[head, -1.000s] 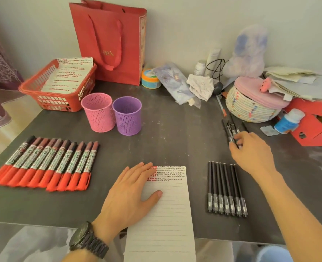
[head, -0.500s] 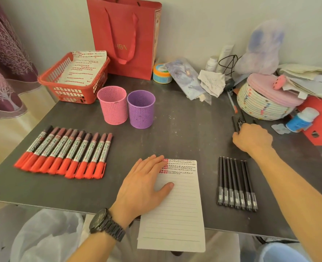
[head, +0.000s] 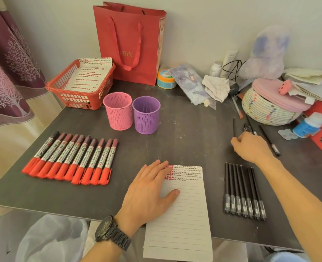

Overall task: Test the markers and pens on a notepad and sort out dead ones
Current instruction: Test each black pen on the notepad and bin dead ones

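- The fingers (head: 236,141) of the right hand (head: 254,146) are curled down over the loose slim black pens (head: 249,127). The bunch seen a second ago has been fanned apart.
- One separated black pen (head: 233,125) lies at the thumb; whether it is gripped cannot be told. The next pen is probably being singled out for testing.
- The lined white notepad (head: 184,214) is still pressed flat by the open left hand (head: 148,190).
- A row of seven black pens (head: 243,191) lies beside the notepad, and the white woven basket (head: 266,110) crowds the loose ones.
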